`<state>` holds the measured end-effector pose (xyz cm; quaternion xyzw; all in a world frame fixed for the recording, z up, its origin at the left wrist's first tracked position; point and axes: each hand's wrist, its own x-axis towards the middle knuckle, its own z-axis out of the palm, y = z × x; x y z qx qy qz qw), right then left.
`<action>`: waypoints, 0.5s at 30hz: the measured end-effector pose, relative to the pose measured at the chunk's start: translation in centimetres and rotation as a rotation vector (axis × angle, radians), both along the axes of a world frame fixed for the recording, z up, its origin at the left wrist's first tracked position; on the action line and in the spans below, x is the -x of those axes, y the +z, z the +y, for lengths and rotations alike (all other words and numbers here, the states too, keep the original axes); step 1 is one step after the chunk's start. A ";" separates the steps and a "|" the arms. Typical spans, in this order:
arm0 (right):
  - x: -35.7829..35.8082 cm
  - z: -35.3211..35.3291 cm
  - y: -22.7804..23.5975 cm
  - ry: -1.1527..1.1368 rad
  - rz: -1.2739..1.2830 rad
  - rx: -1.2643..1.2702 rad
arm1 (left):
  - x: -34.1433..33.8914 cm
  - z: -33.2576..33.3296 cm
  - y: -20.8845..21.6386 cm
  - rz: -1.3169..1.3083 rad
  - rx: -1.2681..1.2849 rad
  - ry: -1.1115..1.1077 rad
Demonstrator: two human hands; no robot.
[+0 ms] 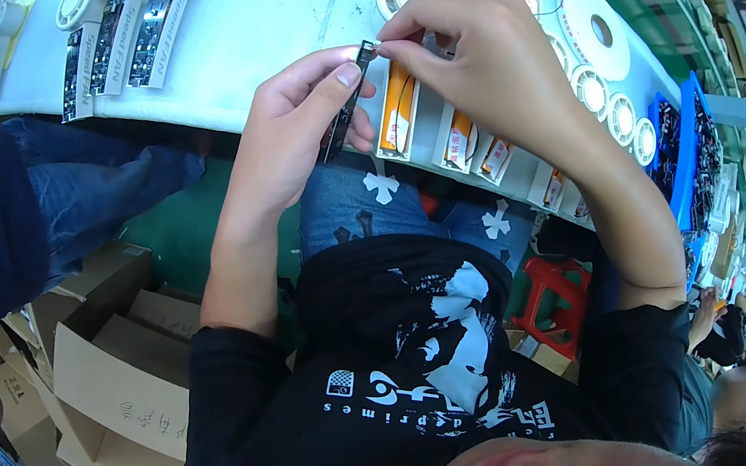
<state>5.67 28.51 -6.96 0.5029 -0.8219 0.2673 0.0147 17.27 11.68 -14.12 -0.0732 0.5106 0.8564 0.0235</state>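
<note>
My left hand grips a narrow dark circuit board, thumb along its upper part, and holds it tilted above the table's near edge. At the board's top end, the thumb and forefinger of my right hand are pinched together. What sits between those fingertips is too small to name; a pale speck shows there. Just beyond the board, partly behind my right hand, lies a white fan housing with an orange battery pack and a dark wire inside it.
Several similar housings with orange packs line the near edge on the right. Fans with circuit boards stand at the far left. Blue bins are at the right, cardboard boxes at lower left, and a red stool below the table. Another person sits left.
</note>
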 end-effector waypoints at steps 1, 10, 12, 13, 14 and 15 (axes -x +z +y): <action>0.0 0.0 -0.2 0.023 0.119 0.014 | 0.0 0.0 0.1 -0.006 0.000 0.005; -0.7 -0.3 -0.8 0.057 0.385 0.010 | -0.1 0.2 -0.2 -0.017 -0.013 0.035; -0.5 -0.3 -0.4 0.069 0.342 0.013 | -0.1 0.1 -0.2 -0.015 -0.012 0.036; -0.3 -0.3 -0.3 0.073 0.321 0.014 | 0.0 0.0 -0.4 -0.014 -0.014 0.034; -0.1 -0.3 -0.2 0.072 0.323 0.014 | 0.1 0.0 -0.5 -0.012 -0.015 0.033; 0.1 -0.2 0.0 0.078 0.184 0.018 | 0.0 -0.1 -0.5 -0.010 -0.014 0.031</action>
